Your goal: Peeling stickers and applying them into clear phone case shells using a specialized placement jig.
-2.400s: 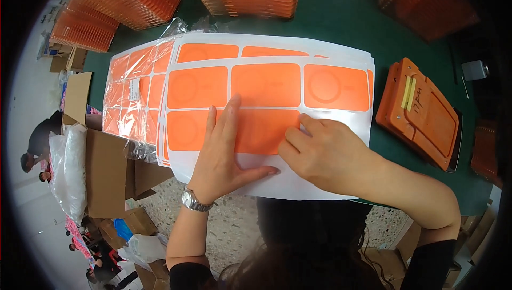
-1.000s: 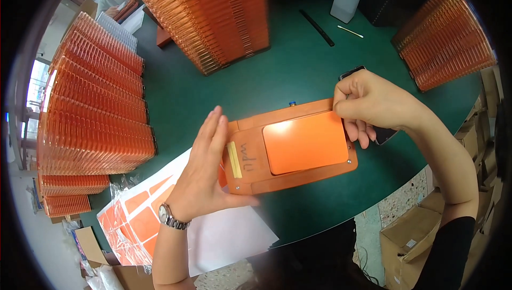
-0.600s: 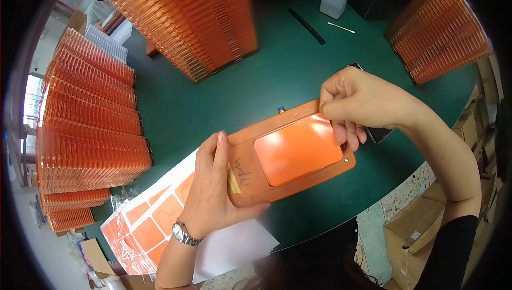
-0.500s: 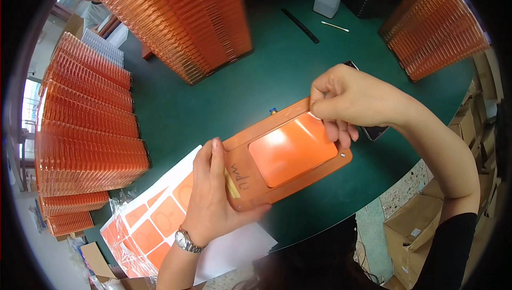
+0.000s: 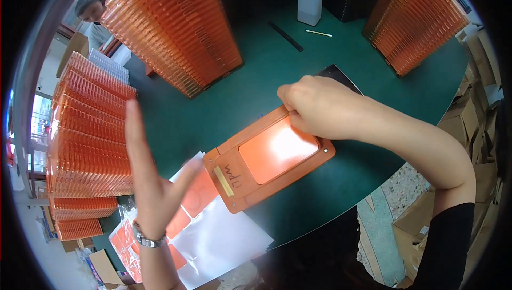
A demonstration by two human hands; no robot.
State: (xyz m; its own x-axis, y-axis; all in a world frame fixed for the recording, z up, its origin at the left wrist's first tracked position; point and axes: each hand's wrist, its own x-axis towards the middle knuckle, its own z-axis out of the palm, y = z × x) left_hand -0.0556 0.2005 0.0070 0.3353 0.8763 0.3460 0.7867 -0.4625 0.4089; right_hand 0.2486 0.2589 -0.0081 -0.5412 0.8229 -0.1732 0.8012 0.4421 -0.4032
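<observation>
An orange flat frame (image 5: pixel 253 194) with dark handwriting and a yellow tape strip lies tilted over the green table. In its rectangular recess sits a glossy orange panel (image 5: pixel 261 159), bright with reflected light. My right hand (image 5: pixel 320 106) is closed over the frame's far right edge, beside the panel; its fingertips are partly hidden. Off to the left, my left hand (image 5: pixel 157 188) is raised with thumb and fingers apart, holding nothing. It is above the white sheets with orange rounded stickers (image 5: pixel 200 196) and in front of the stacked orange clear plastic pieces (image 5: pixel 93 156).
Another tall stack of orange plastic pieces (image 5: pixel 176 34) stands at the back, and one more (image 5: pixel 413 23) at the back right. A pump bottle (image 5: pixel 310 6), a cotton swab (image 5: pixel 318 33) and a black strip (image 5: pixel 285 36) lie beyond the frame. Cardboard boxes (image 5: pixel 421 220) stand at the right.
My left hand has let go of the frame and swung left, opening out. The right hand has shifted left along with the frame, its fingers now more curled over the edge.
</observation>
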